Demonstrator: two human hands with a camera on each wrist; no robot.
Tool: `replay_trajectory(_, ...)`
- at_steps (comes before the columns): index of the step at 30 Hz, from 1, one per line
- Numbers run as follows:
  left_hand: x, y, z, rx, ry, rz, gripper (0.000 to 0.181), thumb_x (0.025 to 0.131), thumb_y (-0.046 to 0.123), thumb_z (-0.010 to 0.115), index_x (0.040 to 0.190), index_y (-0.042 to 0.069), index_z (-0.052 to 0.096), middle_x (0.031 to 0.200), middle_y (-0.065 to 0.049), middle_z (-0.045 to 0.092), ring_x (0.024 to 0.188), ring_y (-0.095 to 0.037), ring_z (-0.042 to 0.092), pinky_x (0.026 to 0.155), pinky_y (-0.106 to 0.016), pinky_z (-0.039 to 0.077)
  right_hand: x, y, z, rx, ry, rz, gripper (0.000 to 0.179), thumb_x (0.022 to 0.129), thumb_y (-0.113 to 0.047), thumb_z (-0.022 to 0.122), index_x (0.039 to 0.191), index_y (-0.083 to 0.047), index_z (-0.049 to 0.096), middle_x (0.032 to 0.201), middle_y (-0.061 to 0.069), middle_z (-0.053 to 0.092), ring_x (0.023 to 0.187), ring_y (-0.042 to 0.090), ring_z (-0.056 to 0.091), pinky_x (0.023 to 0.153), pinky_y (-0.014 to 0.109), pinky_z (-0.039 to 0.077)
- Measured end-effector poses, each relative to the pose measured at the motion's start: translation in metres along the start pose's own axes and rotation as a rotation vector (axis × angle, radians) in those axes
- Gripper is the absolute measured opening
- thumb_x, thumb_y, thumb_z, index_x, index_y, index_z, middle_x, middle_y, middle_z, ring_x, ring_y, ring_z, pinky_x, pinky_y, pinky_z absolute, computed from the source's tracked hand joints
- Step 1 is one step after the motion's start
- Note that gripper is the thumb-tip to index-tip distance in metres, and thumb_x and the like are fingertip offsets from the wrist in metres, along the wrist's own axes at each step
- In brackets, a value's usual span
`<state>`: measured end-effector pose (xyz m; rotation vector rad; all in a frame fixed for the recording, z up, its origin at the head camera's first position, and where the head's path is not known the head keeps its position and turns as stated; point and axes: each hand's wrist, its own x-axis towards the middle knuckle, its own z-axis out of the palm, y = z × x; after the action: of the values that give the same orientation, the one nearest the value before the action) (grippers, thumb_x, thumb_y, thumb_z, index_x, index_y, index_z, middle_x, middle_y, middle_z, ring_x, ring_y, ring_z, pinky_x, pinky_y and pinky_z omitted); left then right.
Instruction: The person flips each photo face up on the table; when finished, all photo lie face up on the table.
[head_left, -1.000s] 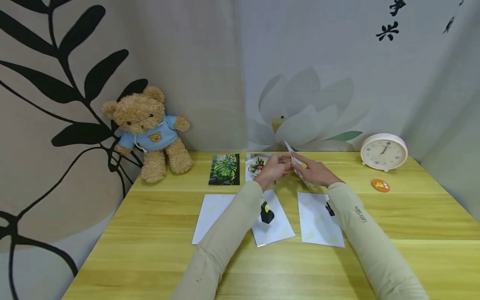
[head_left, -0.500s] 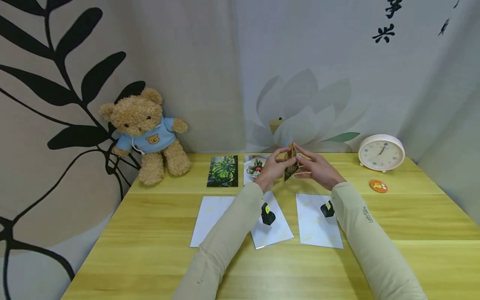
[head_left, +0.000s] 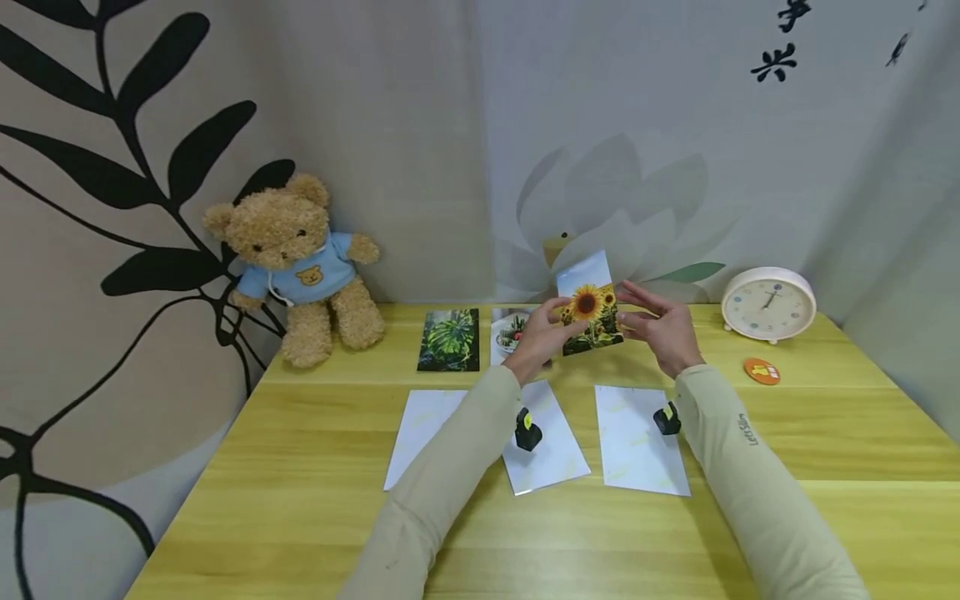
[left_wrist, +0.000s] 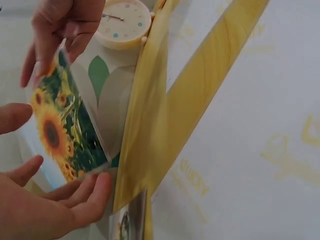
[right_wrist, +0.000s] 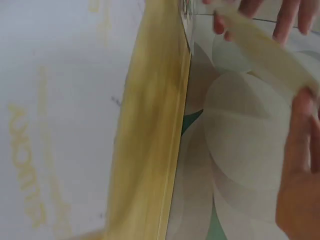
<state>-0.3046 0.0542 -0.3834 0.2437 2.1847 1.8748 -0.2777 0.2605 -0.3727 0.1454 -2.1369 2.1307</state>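
A sunflower photo card is held up, tilted, above the far part of the table, its picture side facing me. My left hand grips its left side, thumb across the front and other fingers partly hidden behind. At the opposite edge my right hand pinches the card, index finger stretched along it. In the left wrist view, the sunflower card spans both hands. The right wrist view shows its pale back, blurred. Left of it lie a green leaf picture card and a partly covered potted-plant card.
Three white sheets, left, middle and right, lie face down nearer me. A teddy bear sits at the back left. A white clock and an orange round badge are at the right.
The card was edge-on between both hands and has been turned so that its sunflower picture faces me. My right hand has shifted slightly right.
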Motion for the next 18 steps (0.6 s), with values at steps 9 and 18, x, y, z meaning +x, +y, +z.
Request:
replay_trajectory(9,0.0,0.004,-0.008,0.093,-0.037,0.003,0.051,0.099,0.022,0.063,0.148,0.022,0.048,0.15,-0.016,0.046,0.129,-0.033,0.053,0.102,-0.054,0.048,0.002,0.001,-0.006,-0.125,0.133,0.0,0.058,0.091,0.007,0.067,0.146,-0.002,0.051,0.104,-0.01,0.077,0.079,-0.002,0.073,0.069,0.019,0.06)
replay_trajectory(18,0.012,-0.006,-0.008,0.13,-0.055,-0.102,0.048,0.102,0.02,0.055,0.149,0.016,0.044,0.122,-0.005,0.061,0.071,-0.016,0.047,0.069,-0.041,0.042,0.005,0.008,-0.012,-0.427,-0.022,0.262,0.06,0.105,-0.024,0.053,0.158,-0.007,0.031,0.151,0.026,0.047,0.137,0.04,0.05,0.103,0.046,0.052)
